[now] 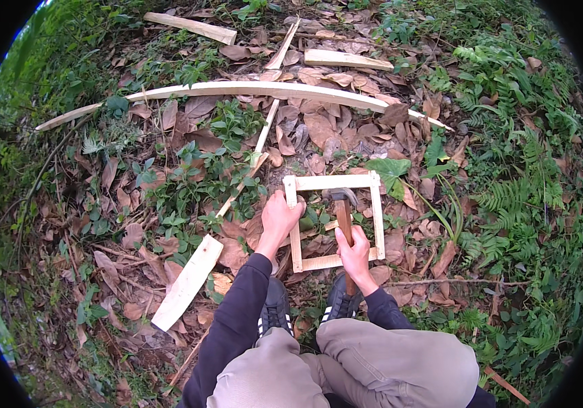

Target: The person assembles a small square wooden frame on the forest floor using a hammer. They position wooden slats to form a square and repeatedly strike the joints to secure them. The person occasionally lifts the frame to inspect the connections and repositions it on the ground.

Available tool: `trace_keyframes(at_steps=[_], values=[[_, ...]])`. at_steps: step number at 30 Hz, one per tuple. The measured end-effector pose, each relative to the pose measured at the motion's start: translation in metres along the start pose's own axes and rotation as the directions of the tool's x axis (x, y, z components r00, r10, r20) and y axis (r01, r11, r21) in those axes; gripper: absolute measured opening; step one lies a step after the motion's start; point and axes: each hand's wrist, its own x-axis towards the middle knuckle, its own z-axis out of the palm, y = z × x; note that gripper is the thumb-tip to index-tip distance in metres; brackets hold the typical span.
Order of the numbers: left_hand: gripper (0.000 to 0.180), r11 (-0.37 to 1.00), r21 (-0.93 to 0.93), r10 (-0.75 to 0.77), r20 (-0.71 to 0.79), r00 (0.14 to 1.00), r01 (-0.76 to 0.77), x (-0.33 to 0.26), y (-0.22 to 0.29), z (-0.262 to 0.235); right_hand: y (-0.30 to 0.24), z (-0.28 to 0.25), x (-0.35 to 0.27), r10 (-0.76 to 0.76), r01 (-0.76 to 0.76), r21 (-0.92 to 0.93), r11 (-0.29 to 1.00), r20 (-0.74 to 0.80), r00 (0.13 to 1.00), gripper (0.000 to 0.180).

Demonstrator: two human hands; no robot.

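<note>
A square frame of pale wooden strips (332,181) is in front of me, its strips overlapping at the corners. My left hand (279,219) is closed around the frame's left strip, below the upper left corner. In my right hand (355,253) is a claw hammer (343,212), gripped by its brown wooden handle. The hammer's metal head is up, over the opening of the frame and near its top strip. A short piece of wood (332,225) shows beside the handle, partly hidden. Whether the frame touches the ground cannot be told.
A long bowed strip of wood (264,88) lies across the far ground. Beyond it are loose pieces (349,60), and a wide board (188,282) lies to my left. Thin sticks, dry leaves and green plants (509,197) cover the ground. My shoes (274,306) are just below the frame.
</note>
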Motion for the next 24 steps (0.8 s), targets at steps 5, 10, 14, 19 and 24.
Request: trace_keyframes(at_steps=[5, 10, 14, 19, 24], values=[[0.045, 0.946, -0.323, 0.007, -0.028, 1.000, -0.016, -0.002, 0.002, 0.005, -0.008, -0.005, -0.003, -0.018, 0.019, 0.021, 1.000, -0.025, 1.000, 0.027], [0.034, 0.303, -0.907, -0.067, 0.285, 0.956, 0.292, -0.007, 0.005, 0.031, -0.021, -0.005, -0.002, 0.126, -0.132, 0.115, 0.985, 0.053, 0.991, 0.028], [0.036, 0.341, -0.867, -0.138, 0.336, 0.932, 0.363, -0.009, -0.011, 0.040, -0.032, -0.005, 0.007, 0.139, -0.126, -0.088, 0.988, 0.159, 0.977, 0.029], [0.033, 0.388, -0.812, -0.254, 0.360, 0.898, 0.435, 0.001, -0.002, 0.042, -0.038, -0.008, 0.027, -0.174, 0.248, -0.335, 0.909, 0.235, 0.956, 0.024], [0.034, 0.430, -0.788, -0.284, 0.345, 0.895, 0.441, 0.002, 0.004, 0.037, -0.051, -0.007, 0.044, -0.232, 0.342, -0.331, 0.879, 0.330, 0.915, 0.024]])
